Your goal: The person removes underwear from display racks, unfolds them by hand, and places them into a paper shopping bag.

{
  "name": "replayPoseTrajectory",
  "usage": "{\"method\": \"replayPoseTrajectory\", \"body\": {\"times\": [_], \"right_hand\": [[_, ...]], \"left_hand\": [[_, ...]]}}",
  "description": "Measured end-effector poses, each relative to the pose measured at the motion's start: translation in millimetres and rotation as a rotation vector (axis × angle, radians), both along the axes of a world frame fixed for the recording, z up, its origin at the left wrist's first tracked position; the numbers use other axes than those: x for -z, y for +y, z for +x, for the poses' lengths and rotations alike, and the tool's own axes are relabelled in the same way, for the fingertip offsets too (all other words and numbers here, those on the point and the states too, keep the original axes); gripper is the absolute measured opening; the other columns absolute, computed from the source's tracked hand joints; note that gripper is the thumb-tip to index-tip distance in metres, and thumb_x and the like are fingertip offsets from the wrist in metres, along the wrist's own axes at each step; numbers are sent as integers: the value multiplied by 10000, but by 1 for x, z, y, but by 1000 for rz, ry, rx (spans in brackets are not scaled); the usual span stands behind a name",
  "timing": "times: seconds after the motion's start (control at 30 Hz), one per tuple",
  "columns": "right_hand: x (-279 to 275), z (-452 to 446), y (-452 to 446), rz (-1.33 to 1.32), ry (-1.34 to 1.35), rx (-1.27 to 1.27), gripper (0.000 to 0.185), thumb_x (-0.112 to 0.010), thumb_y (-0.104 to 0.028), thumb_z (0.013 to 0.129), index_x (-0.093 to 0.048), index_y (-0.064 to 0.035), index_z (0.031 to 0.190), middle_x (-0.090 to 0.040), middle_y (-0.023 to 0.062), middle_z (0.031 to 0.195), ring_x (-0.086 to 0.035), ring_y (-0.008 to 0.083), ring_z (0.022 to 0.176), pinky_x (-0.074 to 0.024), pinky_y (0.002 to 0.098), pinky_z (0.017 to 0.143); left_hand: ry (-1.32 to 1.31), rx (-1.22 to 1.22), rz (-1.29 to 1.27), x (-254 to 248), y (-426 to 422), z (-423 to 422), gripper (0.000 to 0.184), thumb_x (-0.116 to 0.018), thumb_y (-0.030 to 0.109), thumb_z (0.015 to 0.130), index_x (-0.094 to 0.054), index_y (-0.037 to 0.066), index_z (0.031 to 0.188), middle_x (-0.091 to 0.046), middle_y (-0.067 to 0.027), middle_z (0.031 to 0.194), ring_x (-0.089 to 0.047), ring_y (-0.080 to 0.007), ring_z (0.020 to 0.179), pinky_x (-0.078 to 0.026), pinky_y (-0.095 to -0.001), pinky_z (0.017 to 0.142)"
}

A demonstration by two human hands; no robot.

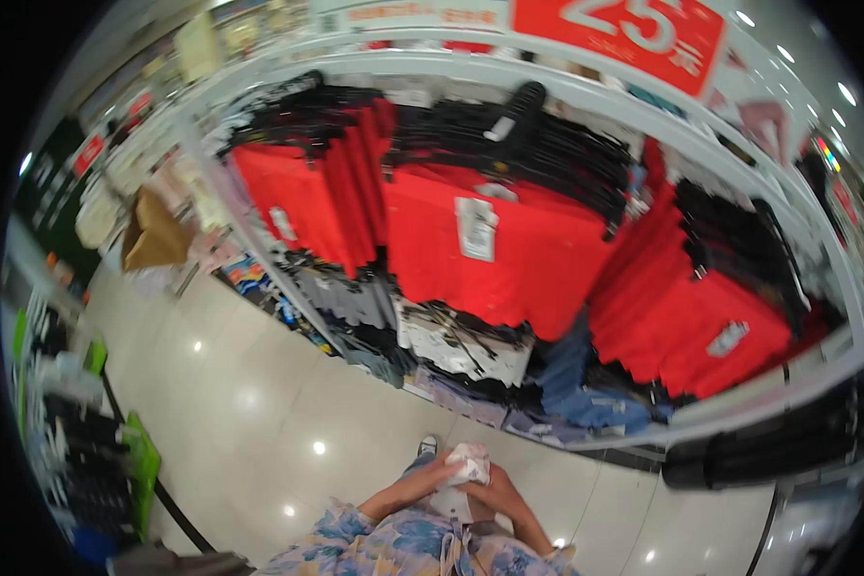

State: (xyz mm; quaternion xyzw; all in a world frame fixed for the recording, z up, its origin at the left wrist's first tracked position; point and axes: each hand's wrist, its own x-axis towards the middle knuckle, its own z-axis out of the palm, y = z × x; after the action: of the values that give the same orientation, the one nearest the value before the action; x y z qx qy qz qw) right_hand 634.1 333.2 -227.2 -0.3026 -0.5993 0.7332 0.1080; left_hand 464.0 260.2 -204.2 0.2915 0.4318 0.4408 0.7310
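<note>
Low in the head view, in front of the floral top (384, 547), my left hand (439, 473) and my right hand (488, 488) come together around a small crumpled white and pinkish item (469, 464). Both hands have their fingers wrapped against it, my left from its left side and my right from below and its right. What the item is cannot be made out. A paler piece (451, 503) hangs just beneath the hands.
A white-framed rack (187, 144) ahead holds red garments (509, 250) on black hangers, with folded or hung clothes below. A red price sign (634, 38) tops it. Green-edged shelving (142, 470) stands left; black rolls (768, 446) lie right. Shiny tiled floor (250, 394) lies between.
</note>
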Motion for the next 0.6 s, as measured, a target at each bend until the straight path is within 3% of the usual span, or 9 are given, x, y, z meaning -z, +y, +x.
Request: {"method": "replayPoseTrajectory", "body": {"times": [0.03, 0.1, 0.17, 0.27, 0.4, 0.47, 0.6], "right_hand": [[8, -2, -4, 26, -4, 36, 483, -718, -161, 733, -534, -8, 1152, -597, 76, 1081, -554, 149, 992, -443, 293, 860], [25, -2, -7, 54, 8, 3, 538, -727, -149, 726, -492, -5, 1187, -570, 72, 1109, -536, 149, 1016, -434, 287, 869], [37, -6, -13, -4, 26, 39, 602, -731, -186, 718, -420, -3, 1200, -556, 114, 1132, -528, 188, 1045, -428, 318, 885], [38, -13, -17, -24, -27, -15, 690, -755, -183, 701, -336, 4, 1217, -515, 134, 1140, -520, 213, 1053, -432, 329, 883], [28, -35, -24, -118, 44, 14, 810, -789, -168, 664, -270, 4, 1261, -457, 152, 1187, -485, 219, 1098, -433, 340, 893], [10, -48, -23, -115, 2, -92, 831, -794, -155, 658, -261, 2, 1276, -446, 151, 1200, -469, 212, 1115, -431, 332, 897], [1, -84, -36, -25, -18, -271, 837, -785, -116, 668, -262, 12, 1308, -465, 138, 1198, -490, 199, 1101, -439, 316, 890]], "left_hand": [[9, -67, 17, 0, -5, 1, 624, -449, 370, 934, -214, 18, 1392, -379, -95, 1355, -385, -180, 1221, -310, -275, 1000], [402, 31, 31, 1, -20, 4, 674, -497, 436, 898, -259, 19, 1372, -390, -98, 1346, -390, -196, 1217, -308, -290, 1003], [463, -65, 16, 0, -30, 7, 671, -529, 470, 870, -314, 45, 1342, -455, -137, 1288, -427, -229, 1193, -329, -305, 980], [547, -179, -63, 21, -51, 8, 553, -516, 415, 887, -383, 66, 1296, -561, -195, 1116, -530, -284, 1056, -384, -343, 910], [591, -371, -68, 32, -70, -5, 457, -518, 356, 895, -449, 54, 1232, -588, -157, 1060, -564, -245, 959, -424, -338, 847], [251, -475, -128, 39, -76, -18, 373, -531, 301, 891, -494, 51, 1166, -604, -110, 987, -571, -190, 874, -450, -318, 771], [326, -528, -44, 52, -94, -47, 344, -548, 279, 883, -508, 54, 1141, -597, -61, 938, -548, -129, 828, -452, -277, 728]]}}
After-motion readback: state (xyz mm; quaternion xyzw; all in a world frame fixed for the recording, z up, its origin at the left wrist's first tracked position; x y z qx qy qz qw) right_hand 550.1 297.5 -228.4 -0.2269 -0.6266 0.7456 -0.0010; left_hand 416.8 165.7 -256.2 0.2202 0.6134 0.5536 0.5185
